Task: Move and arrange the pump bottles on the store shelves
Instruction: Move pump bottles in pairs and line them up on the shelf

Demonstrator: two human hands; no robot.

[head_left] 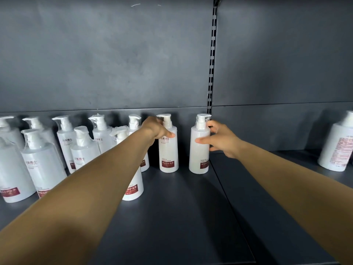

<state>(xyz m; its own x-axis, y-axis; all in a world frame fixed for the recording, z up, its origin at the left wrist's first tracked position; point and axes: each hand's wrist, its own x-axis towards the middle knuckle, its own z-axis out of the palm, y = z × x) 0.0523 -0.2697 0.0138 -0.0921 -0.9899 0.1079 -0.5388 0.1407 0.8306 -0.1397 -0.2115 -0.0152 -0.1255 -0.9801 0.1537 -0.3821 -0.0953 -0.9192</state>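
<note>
White pump bottles with dark red labels stand on a dark grey shelf (172, 207). My left hand (157, 129) grips the shoulder of an upright bottle (169, 155) near the back wall. My right hand (219, 139) wraps around the upper body of a second upright bottle (198, 155) just to its right, thumb across the front and fingers behind. A narrow gap separates the two bottles. Several more bottles (84, 148) stand in rows to the left, and my left forearm partly hides some of them.
A lone bottle (336, 146) with its printed back label facing out stands at the far right on the adjoining shelf. A slotted upright (211, 60) divides the dark back panels. Bare shelf surface lies in front of the two held bottles.
</note>
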